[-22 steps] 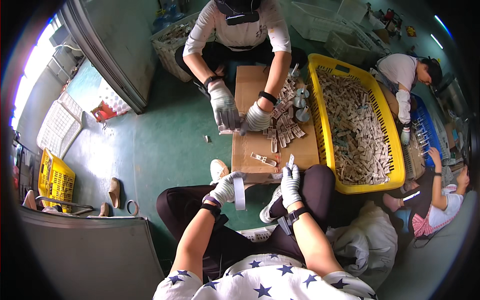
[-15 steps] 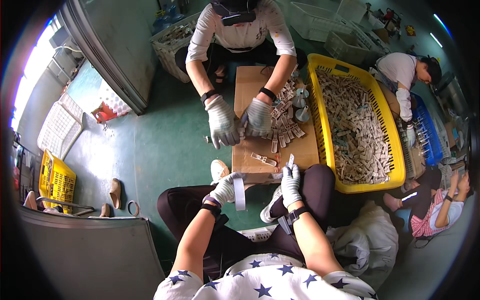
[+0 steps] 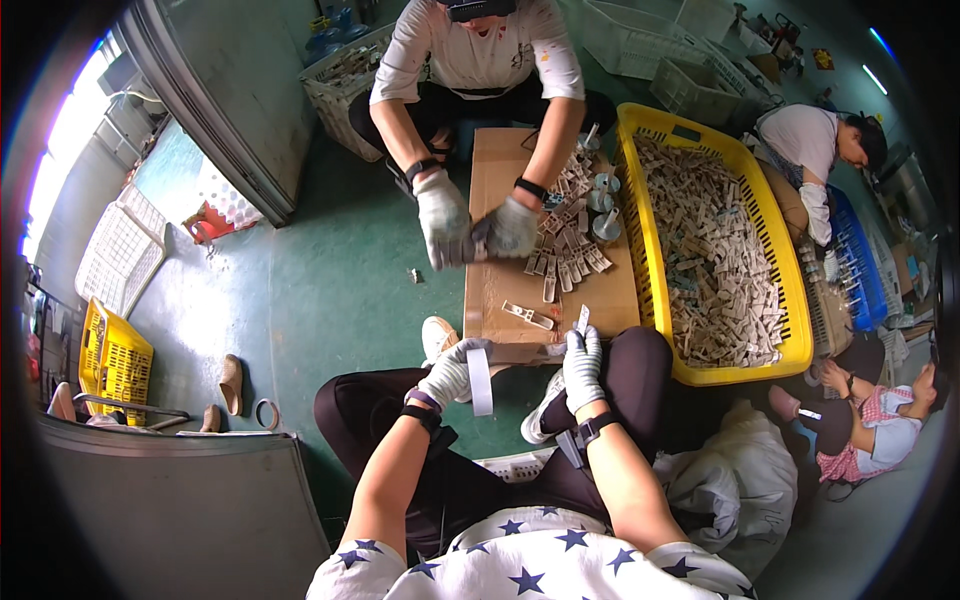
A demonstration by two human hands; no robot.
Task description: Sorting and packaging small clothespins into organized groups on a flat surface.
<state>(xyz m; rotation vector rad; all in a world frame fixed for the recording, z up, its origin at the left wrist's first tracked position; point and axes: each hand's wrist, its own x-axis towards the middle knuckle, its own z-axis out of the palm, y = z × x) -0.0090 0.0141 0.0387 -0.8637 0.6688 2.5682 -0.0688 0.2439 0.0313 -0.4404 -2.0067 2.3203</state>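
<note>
In my gloved left hand (image 3: 447, 374), at the near left corner of a cardboard box (image 3: 500, 285), is a white roll of tape (image 3: 480, 383), seen almost edge-on. My gloved right hand (image 3: 582, 368) is closed by the box's near right corner, pinching a small pale plastic piece (image 3: 583, 318) that sticks up from the fingers. A clear clip-shaped plastic piece (image 3: 527, 316) lies on the box between my hands. Farther back, several similar pieces (image 3: 565, 258) are spread in rows. Across from me, a co-worker's gloved hands (image 3: 475, 232) are together over the box's left edge; what they hold is hidden.
A yellow basket (image 3: 792, 300) full of small plastic pieces stands right of the box. Several round bluish bottles (image 3: 606, 224) sit at the box's far right. A white sack (image 3: 745, 470) lies near my right knee. Two more people work at the right. Slippers (image 3: 231, 385) lie on the floor.
The co-worker's hands have moved back toward their body, and a small bit now shows on the floor. The tape roll has turned slightly. A person at far right has lowered their hands.
</note>
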